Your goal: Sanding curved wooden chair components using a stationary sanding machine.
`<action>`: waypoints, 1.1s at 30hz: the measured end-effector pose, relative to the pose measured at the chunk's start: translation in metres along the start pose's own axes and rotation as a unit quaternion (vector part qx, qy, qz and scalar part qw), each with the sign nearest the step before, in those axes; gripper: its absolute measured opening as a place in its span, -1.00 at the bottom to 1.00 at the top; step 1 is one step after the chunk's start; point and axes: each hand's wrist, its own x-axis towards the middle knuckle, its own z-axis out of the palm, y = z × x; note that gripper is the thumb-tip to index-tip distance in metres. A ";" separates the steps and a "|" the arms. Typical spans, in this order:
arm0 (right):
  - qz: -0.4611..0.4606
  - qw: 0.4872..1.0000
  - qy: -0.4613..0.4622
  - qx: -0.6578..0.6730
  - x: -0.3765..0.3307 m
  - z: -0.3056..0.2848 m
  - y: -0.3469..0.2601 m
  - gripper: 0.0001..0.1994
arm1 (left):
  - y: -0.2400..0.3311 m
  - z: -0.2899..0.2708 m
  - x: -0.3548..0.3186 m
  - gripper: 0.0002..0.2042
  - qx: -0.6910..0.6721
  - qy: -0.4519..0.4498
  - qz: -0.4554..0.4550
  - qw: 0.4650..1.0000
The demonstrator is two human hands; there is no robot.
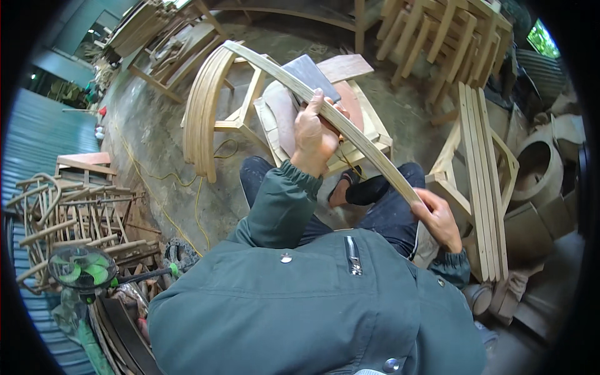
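A long, curved wooden strip point(369, 149) runs slantwise in front of me, from the upper left down to the right. My left hand point(315, 134) is closed around its middle, thumb on top. Near the lower right end, my right hand point(439, 220) grips the strip. Below and beyond it, a small wooden stand point(375, 128) carries a flat grey block point(310, 76) and pieces of tan sheet. Several bent wooden strips point(203, 115) hang side by side over a wooden frame on the left. More long strips point(484, 181) lie together on a second frame at my right.
A green fan point(82, 267) stands at lower left beside a heap of wooden frames point(81, 212). A yellow cord point(159, 209) trails over the concrete floor. Stacked wooden parts point(440, 40) rise at the back right. A large round tube point(531, 169) stands at far right.
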 end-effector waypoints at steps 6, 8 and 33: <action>0.089 0.986 -0.090 0.107 -0.039 -0.032 0.034 -0.37 | 0.022 0.001 0.019 -0.80 0.023 0.006 0.019 1.000; 0.092 0.986 -0.093 0.104 -0.045 -0.035 0.041 -0.24 | 0.026 0.000 0.029 -0.73 0.072 -0.007 0.025 0.997; 0.142 0.975 -0.163 0.048 -0.079 -0.049 0.013 -0.26 | 0.004 0.005 0.036 -0.69 0.062 -0.035 0.022 0.997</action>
